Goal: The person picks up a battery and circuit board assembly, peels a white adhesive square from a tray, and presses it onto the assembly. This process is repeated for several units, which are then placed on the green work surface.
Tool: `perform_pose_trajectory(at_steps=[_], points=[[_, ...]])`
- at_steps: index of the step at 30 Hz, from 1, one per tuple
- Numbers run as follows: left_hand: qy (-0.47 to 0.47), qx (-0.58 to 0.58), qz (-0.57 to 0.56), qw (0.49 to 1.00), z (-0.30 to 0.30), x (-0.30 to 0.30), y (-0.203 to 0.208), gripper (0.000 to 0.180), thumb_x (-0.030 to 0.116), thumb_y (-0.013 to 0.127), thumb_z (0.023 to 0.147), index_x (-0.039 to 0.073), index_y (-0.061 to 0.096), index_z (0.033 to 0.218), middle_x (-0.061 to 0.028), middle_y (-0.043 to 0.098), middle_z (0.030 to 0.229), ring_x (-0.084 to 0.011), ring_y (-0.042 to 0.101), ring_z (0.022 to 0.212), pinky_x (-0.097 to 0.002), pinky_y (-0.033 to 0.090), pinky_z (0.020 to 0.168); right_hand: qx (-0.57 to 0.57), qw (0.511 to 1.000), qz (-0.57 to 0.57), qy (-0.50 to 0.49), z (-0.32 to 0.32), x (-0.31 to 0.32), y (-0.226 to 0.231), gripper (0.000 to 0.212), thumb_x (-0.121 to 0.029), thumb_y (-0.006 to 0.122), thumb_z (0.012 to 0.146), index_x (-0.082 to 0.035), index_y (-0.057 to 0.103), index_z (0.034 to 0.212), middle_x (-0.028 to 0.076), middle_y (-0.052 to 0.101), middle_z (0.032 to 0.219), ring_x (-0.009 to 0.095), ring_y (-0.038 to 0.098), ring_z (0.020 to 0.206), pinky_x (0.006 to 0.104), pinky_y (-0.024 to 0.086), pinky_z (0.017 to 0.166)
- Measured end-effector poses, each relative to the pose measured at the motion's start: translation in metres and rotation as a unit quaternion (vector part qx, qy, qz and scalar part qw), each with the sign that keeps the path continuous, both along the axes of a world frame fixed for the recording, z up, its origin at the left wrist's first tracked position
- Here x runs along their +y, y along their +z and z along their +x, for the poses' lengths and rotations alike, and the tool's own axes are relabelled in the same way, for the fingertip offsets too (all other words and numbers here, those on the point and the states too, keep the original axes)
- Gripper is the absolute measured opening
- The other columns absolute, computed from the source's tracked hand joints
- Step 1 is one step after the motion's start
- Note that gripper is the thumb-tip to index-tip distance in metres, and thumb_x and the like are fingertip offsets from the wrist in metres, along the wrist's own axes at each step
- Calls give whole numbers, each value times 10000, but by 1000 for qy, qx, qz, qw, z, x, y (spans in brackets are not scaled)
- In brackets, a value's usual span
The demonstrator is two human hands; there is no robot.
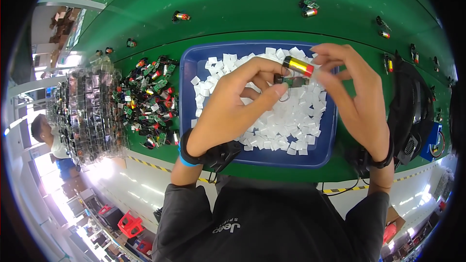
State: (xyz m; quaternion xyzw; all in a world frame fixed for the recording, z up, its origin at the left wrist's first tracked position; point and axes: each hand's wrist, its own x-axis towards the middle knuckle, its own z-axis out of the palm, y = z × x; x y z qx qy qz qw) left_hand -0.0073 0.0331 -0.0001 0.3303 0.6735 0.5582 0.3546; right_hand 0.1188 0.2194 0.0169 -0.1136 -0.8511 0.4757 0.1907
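Observation:
My left hand (238, 97) is closed on a small cylindrical battery (300, 66) wired to a green circuit board (295, 82). The battery is yellow and red with a black end, and thin wires loop beneath it. At its red end, my right hand (357, 85) has thumb and forefinger apart, with the thumb tip blurred. I see nothing clearly held in it. Below both hands is a blue tray (257, 159) with many small white square pads (279, 126) scattered in it.
Left of the tray lies a heap of batteries with boards (153, 99), beside stacked clear plastic trays (92, 111). Single battery units (309, 9) dot the green table (233, 7). A black bag-like item (412, 102) stands to the right. Another person (48, 136) is at far left.

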Motion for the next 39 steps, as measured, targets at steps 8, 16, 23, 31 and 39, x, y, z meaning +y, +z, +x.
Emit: perform_pose_trajectory(at_steps=[8,16,23,31,39], points=[[-67,-115,-32,991,0,-2,6,269,107,623,974,-23,578,1206,-69,587,969,-109,588,789,-257,542,639,34,995,-12,92,2,5,-10,193,-61,777,819,-14,686,982,83,692,928,197,640,810,294,514,706],[-134,-296,9,946,-11,-6,-1,244,173,551,1026,1,590,1195,-29,580,956,-97,550,814,-256,459,679,68,986,29,148,4,10,1,279,31,825,707,-54,668,922,95,689,941,229,620,896,350,492,801],[-134,-416,110,893,-12,-7,-17,291,190,540,1033,12,568,1262,-55,613,1065,-118,541,938,-283,440,827,105,969,86,207,2,12,4,275,55,815,685,-48,666,891,87,705,932,248,606,891,356,492,779],[-32,-241,98,965,-2,-2,-4,453,236,595,992,-59,507,1323,-145,600,1236,-212,613,1100,-360,453,1004,114,972,133,159,4,7,2,255,57,803,689,-55,681,883,98,747,970,245,608,854,315,500,715],[-51,-236,33,970,0,-3,-2,384,-65,557,916,-55,544,1300,-129,663,1080,-169,669,892,-305,572,780,153,950,248,115,5,-4,-4,229,1,783,635,-19,717,853,88,740,915,238,632,799,307,504,623]])
